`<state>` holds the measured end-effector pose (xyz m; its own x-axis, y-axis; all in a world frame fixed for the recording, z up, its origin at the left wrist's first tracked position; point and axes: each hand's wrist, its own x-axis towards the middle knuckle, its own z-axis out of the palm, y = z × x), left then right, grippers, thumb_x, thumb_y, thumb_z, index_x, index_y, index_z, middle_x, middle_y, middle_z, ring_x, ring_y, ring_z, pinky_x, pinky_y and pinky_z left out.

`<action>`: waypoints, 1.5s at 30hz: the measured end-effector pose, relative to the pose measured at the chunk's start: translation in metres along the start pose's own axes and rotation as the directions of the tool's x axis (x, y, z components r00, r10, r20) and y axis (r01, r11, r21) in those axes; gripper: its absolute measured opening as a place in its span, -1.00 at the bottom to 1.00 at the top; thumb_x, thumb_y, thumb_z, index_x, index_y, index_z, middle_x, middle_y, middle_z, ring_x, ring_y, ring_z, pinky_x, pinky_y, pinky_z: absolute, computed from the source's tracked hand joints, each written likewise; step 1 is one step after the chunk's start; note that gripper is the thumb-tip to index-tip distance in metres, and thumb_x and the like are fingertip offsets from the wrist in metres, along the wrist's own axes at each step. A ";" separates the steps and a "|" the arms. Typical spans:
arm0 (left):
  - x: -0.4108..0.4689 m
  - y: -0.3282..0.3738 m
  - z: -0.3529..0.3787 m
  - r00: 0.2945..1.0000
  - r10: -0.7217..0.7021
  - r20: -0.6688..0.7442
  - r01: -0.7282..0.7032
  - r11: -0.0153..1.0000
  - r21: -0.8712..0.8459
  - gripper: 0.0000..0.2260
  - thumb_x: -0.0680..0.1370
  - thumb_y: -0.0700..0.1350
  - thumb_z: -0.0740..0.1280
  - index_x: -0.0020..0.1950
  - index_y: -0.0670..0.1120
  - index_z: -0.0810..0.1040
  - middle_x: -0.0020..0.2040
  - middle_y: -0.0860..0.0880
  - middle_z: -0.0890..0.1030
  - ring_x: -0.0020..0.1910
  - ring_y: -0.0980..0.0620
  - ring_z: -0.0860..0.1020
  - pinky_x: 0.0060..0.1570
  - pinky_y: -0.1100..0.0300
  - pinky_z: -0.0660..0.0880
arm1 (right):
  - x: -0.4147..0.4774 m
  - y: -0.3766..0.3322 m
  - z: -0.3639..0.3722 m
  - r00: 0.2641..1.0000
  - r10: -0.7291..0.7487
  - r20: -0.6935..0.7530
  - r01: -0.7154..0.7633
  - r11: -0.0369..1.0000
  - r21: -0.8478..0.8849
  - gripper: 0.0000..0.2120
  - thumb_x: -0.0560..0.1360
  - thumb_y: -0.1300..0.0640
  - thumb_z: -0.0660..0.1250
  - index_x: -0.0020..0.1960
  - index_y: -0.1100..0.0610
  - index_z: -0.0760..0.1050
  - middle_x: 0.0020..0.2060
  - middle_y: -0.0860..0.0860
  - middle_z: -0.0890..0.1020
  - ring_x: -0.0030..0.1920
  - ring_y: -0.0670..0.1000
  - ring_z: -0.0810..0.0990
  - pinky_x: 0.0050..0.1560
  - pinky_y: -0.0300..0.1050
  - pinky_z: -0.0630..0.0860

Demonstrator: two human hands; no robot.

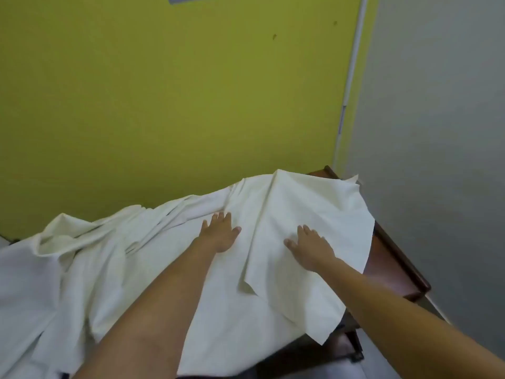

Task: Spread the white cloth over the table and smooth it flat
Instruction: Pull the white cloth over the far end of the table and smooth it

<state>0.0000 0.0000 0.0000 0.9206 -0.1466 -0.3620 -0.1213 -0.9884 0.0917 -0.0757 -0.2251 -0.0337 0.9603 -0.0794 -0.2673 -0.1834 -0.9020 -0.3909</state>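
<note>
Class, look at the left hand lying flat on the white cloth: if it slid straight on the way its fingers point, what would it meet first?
The left hand would probably first meet the bunched folds of the white cloth just ahead, then the yellow wall.

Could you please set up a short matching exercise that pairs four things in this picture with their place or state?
Things:
1. left hand
2. right hand
3. white cloth
4. table

Place or state:
A. dark wood, bare along the right edge
B. bunched and creased at the far left
C. flat on the cloth, to the right of the raised fold
D. flat on the cloth, to the left of the raised fold

Pairs: 1-D, 2-C, 3-B, 4-A
</note>
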 end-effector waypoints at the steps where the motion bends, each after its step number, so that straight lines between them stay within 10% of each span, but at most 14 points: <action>1: 0.009 0.000 0.001 1.000 0.005 0.013 -0.006 1.000 0.015 -0.43 0.66 0.12 -0.07 0.57 -0.12 -0.14 0.58 -0.12 -0.14 0.56 -0.07 -0.16 0.50 -0.08 -0.14 | 0.006 -0.003 0.003 1.000 0.017 -0.001 -0.017 1.000 0.016 -0.36 0.60 -0.19 -0.02 0.53 0.18 0.02 0.54 0.07 0.10 0.50 0.12 0.12 0.44 0.07 0.12; 14: 0.130 -0.002 -0.008 0.984 0.177 0.019 -0.177 0.984 -0.006 -0.53 0.67 0.07 -0.09 0.56 -0.04 0.03 0.58 -0.12 -0.03 0.56 -0.06 -0.05 0.49 -0.11 -0.06 | 0.072 -0.069 0.059 0.960 0.195 -0.199 -0.169 0.976 0.138 -0.22 0.51 -0.32 0.04 0.56 0.07 -0.10 0.55 0.12 0.03 0.51 0.18 0.06 0.50 0.08 0.02; 21: 0.168 -0.011 -0.012 0.967 0.249 -0.058 -0.252 0.966 -0.055 -0.54 0.68 0.03 -0.09 0.57 -0.01 -0.02 0.58 -0.05 0.00 0.56 -0.01 -0.04 0.49 -0.07 -0.07 | 0.082 -0.065 0.060 0.967 0.116 -0.228 -0.130 0.990 -0.049 -0.35 0.56 0.28 0.02 0.55 -0.06 -0.11 0.54 0.13 0.06 0.50 0.18 0.09 0.49 0.02 0.08; 26: 0.180 -0.019 -0.005 0.968 0.246 -0.059 -0.246 0.969 0.008 -0.52 0.68 0.02 -0.08 0.58 -0.06 -0.08 0.59 -0.07 -0.05 0.56 -0.03 -0.05 0.48 -0.08 -0.06 | 0.075 -0.020 0.042 0.957 0.123 -0.262 -0.166 0.974 -0.152 -0.46 0.61 0.23 0.03 0.54 -0.05 0.02 0.53 0.10 0.12 0.48 0.14 0.18 0.34 -0.01 0.30; 45: 0.188 -0.021 0.008 0.972 0.233 -0.023 -0.231 0.969 0.084 -0.51 0.67 0.01 -0.09 0.58 -0.04 -0.13 0.58 -0.09 -0.09 0.56 -0.07 -0.05 0.49 -0.11 -0.05 | -0.031 0.169 -0.024 0.650 0.655 -0.386 -0.691 0.721 0.060 -0.56 0.53 0.30 0.14 0.33 -0.02 0.46 0.30 0.14 0.48 0.28 0.27 0.41 0.23 0.19 0.39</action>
<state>0.1728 -0.0072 -0.0776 0.8753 -0.3722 -0.3088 -0.3610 -0.9277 0.0948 -0.1315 -0.3855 -0.0706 0.5847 -0.8063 -0.0897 -0.8082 -0.5694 -0.1502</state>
